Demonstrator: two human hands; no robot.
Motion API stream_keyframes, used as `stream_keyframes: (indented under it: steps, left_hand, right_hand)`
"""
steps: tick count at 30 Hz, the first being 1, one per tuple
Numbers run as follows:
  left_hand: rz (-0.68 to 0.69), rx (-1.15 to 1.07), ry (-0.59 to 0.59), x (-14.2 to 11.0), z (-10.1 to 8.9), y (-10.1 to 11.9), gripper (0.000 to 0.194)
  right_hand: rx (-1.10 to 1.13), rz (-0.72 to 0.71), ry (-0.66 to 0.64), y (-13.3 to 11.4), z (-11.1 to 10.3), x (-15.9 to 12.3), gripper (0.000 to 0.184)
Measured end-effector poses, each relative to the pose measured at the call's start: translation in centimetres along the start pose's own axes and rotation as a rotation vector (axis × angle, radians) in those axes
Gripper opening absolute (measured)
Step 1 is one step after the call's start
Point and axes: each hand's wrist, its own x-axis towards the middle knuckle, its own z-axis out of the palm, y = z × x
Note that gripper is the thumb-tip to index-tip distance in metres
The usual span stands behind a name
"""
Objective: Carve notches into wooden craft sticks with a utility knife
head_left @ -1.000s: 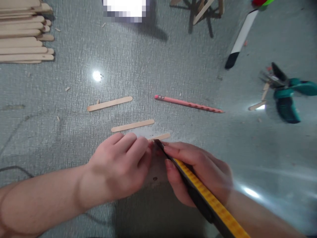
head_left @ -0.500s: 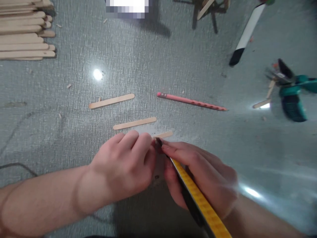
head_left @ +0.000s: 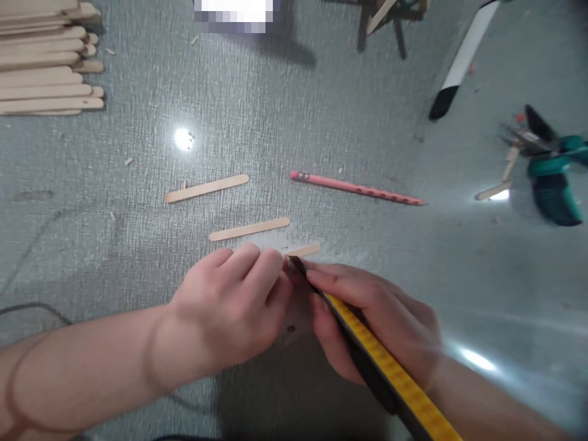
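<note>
Curled into a closed grip, my left hand (head_left: 229,306) presses on a short wooden craft stick (head_left: 305,250), whose right end shows beyond the fingers. My right hand (head_left: 376,312) is wrapped round a long yellow-and-black utility knife (head_left: 381,361). Its dark tip meets the stick beside my left fingertips; the exact contact is hidden. Just above my left hand lies a second craft stick (head_left: 250,229), with a third craft stick (head_left: 206,188) farther up to the left. A pink pencil (head_left: 358,187) lies above my hands.
Stacked craft sticks (head_left: 41,67) lie at upper left. At right are teal-handled pliers (head_left: 554,177) beside small stick pieces (head_left: 493,191). A white-and-black tool (head_left: 466,58) lies at upper right, near a stick structure (head_left: 381,15) at the top edge. Wood scraps and pale dust dot the table.
My right hand and the utility knife have shifted slightly right and down, with the tip still at the stick. My left hand stays nearly in place.
</note>
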Motion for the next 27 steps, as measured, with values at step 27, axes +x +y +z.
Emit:
stream_keyframes:
  steps: [27]
  left_hand:
    - [-0.013, -0.003, -0.019, -0.1, 0.2, 0.2, 0.021]
  right_hand:
    - [0.01, 0.069, -0.061, -1.4, -0.2, 1.8, 0.026]
